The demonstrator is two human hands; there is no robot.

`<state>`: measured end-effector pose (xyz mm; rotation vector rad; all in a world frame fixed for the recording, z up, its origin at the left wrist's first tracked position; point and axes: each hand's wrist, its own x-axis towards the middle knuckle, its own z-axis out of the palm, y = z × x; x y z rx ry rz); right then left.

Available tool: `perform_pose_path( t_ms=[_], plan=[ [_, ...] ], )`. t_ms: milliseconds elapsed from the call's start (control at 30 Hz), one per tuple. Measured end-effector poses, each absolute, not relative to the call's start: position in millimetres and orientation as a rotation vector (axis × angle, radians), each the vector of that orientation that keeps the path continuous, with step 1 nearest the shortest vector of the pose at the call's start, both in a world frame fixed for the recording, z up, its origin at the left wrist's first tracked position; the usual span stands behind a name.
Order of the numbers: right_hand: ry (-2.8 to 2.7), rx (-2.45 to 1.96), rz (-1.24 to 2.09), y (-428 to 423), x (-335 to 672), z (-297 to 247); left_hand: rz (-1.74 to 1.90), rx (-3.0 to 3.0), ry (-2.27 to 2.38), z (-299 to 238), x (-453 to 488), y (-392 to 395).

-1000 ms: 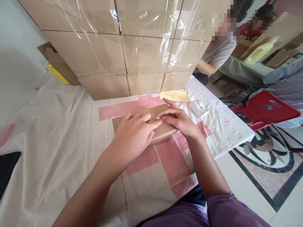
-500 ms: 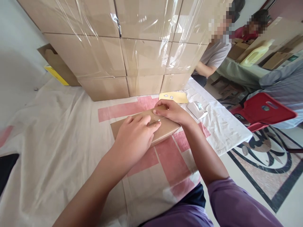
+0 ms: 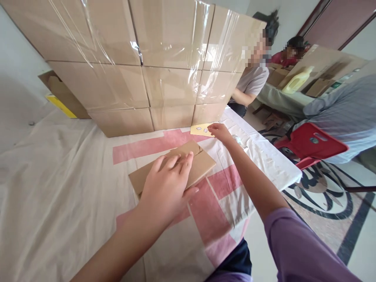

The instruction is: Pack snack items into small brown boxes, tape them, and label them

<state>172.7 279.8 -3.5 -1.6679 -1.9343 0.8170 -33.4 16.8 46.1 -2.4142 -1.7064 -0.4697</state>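
A flat brown paper-wrapped parcel (image 3: pixel 202 162) lies on the cloth-covered table (image 3: pixel 58 176). My left hand (image 3: pixel 167 188) rests flat on it with the fingers stretched out. My right hand (image 3: pixel 219 132) has reached past the parcel to a yellow sheet (image 3: pixel 197 130) that carries two small white stickers (image 3: pixel 202 129). Its fingertips are bent down onto the sheet's right edge, and whether they pinch anything is hidden. A white tape dispenser (image 3: pixel 241 143) is mostly covered by my right forearm.
A wall of plastic-wrapped cardboard boxes (image 3: pixel 141 66) stands right behind the parcel. A red plastic chair (image 3: pixel 314 143) is at the right beside the table edge. Two people sit farther back right, near a yellow jug (image 3: pixel 296 78).
My right hand left the parcel's top and moved away to the yellow sticker sheet. My left hand stayed flat on the parcel. The camera tilted up a little.
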Motion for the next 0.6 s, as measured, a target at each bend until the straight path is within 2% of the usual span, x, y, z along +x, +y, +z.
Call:
perform_pose_path(
  t_ms=[233, 600],
  plan=[
    [-2.106, -1.808, 0.618, 353.2, 182.5, -30.9, -0.459, -2.609, -1.593, 40.3, -49.0, 28.2],
    [-2.424, -1.827, 0.732, 395.5, 176.7, -43.2, -0.490, -2.765, -1.615, 44.1, -69.0, 42.2]
  ],
)
